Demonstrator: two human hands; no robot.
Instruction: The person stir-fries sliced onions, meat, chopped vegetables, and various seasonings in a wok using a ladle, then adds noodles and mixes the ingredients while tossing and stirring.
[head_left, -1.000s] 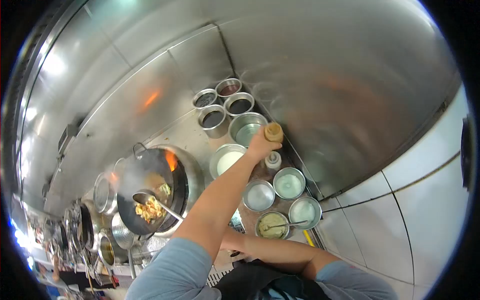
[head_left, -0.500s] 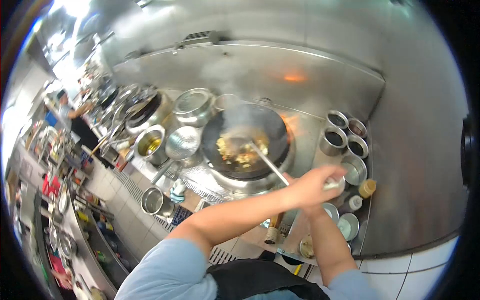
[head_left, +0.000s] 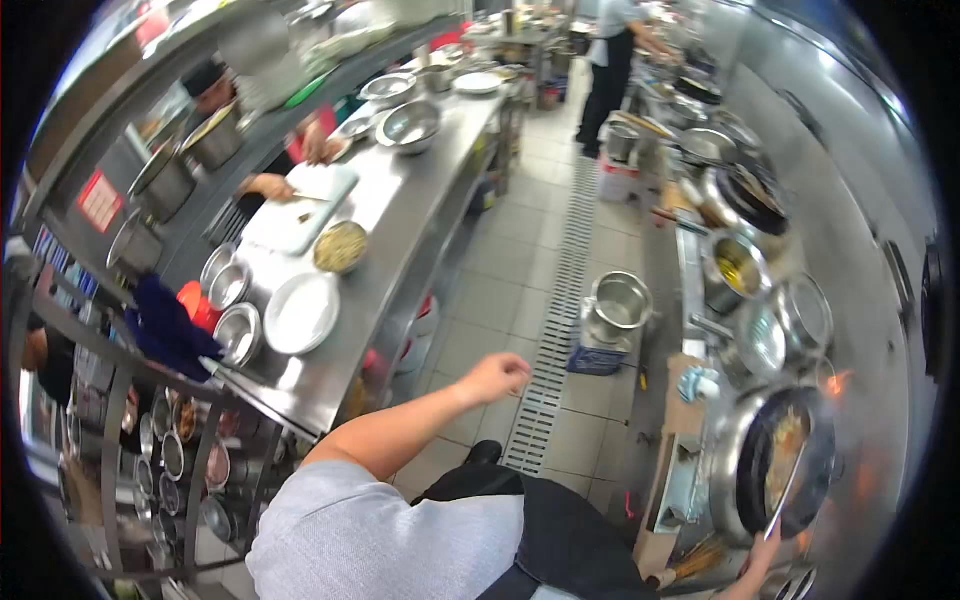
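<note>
My left hand [head_left: 497,378] hangs over the floor aisle with its fingers loosely curled and nothing visible in it. At the lower right my right hand [head_left: 764,556] grips the handle of a ladle [head_left: 787,484]. The ladle's head reaches down into a dark wok [head_left: 757,470] on the burner. Yellowish-brown food [head_left: 790,440] lies in the wok around the ladle, its pieces blurred. A flame [head_left: 836,382] shows beside the wok's far rim.
On the left runs a steel counter [head_left: 385,250] with a white plate [head_left: 302,313], metal bowls [head_left: 410,125] and a co-worker's hands at a cutting board [head_left: 335,185]. A pot [head_left: 620,300] stands by the floor drain [head_left: 545,380]. Another person [head_left: 608,70] works farther along the stoves.
My view has swung left toward the aisle and counter. My left hand has moved from the containers at the right, across my right arm, to over the aisle. The ladle stays in the wok.
</note>
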